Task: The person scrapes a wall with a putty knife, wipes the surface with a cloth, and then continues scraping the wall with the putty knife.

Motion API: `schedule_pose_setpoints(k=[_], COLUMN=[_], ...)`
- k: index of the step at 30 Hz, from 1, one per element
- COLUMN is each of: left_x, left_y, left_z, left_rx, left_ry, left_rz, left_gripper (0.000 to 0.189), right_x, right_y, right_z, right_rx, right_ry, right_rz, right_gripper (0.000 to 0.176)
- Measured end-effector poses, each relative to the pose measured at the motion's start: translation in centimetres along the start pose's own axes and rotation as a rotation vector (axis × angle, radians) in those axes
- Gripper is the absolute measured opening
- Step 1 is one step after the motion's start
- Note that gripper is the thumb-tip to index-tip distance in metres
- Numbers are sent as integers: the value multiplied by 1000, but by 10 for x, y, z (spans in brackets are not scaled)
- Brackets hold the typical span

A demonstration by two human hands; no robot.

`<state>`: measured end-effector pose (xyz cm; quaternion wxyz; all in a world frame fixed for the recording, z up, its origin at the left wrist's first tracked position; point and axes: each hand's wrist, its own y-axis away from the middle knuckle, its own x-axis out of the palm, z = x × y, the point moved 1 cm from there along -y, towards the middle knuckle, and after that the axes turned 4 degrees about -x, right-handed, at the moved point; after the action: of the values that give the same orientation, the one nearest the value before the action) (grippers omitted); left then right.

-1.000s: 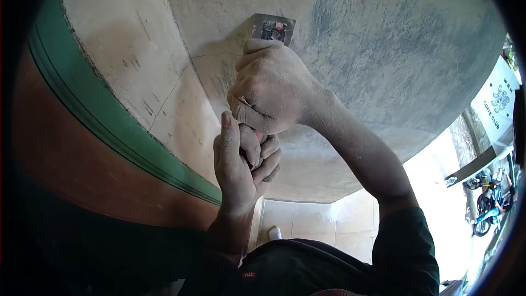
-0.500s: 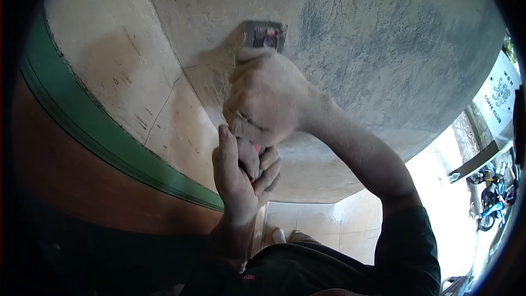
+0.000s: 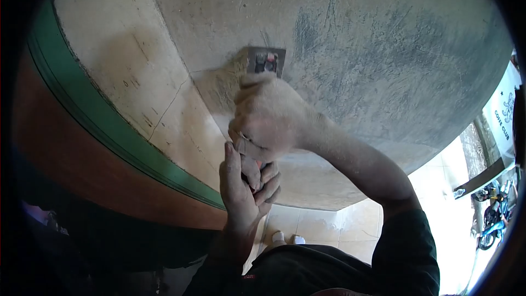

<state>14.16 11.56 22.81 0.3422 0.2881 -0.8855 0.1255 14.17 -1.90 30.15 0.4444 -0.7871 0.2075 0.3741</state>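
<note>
A power tool, mostly hidden, shows its flat rectangular dark plate (image 3: 267, 61) against the rough grey wall (image 3: 361, 38). My right hand (image 3: 268, 115) is wrapped round the body of this tool, just below the plate. Under it, my left hand (image 3: 246, 186) grips the tool's lower end, where bits of red and black show between the fingers. Pale dust covers both hands. The middle of the tool is hidden by my fingers.
A green band (image 3: 120, 118) and a reddish-brown surface (image 3: 98, 153) curve along the left. Pale floor tiles (image 3: 350, 222) lie below, with my feet on them. At the far right are a white banner (image 3: 501, 112) and motorcycles (image 3: 490, 225).
The plate and both hands appear lower in the view. The camera view has shifted a little too, and both feet now show.
</note>
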Motion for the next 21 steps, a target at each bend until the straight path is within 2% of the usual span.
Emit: schedule_pose_setpoints(k=[2, 5, 8, 9, 12, 14, 16, 17, 21], left_x=[-4, 17, 11, 4, -3, 16, 16, 13, -1], left_y=[-5, -15, -11, -4, -7, -12, -15, -17, -8], left_z=[8, -21, -8, 3, 15, -4, -16, -8, 20], left_rx=[32, 63, 68, 40, 61, 54, 113, 78, 52], left_ry=[-46, -56, -29, -37, -49, -14, -81, 18, 17], left_rz=[48, 5, 32, -16, -10, -52, 28, 32, -49], left_gripper=[59, 60, 60, 60, 60, 59, 59, 58, 58], right_x=[14, -15, -11, 3, 12, -6, -7, -6, 12], right_y=[10, -16, -9, 3, 10, -8, -11, -6, 9], right_z=[-1, -13, -6, 0, -1, -11, -10, -7, 3], right_rx=[-48, -34, -35, -7, -62, -62, -52, -32, -46], right_ry=[-31, 36, 71, -7, -10, 38, 74, 34, 7], right_rz=[28, -10, 36, 53, 68, 45, 21, 21, 125], right_gripper=[21, 19, 17, 18, 17, 16, 15, 16, 20])
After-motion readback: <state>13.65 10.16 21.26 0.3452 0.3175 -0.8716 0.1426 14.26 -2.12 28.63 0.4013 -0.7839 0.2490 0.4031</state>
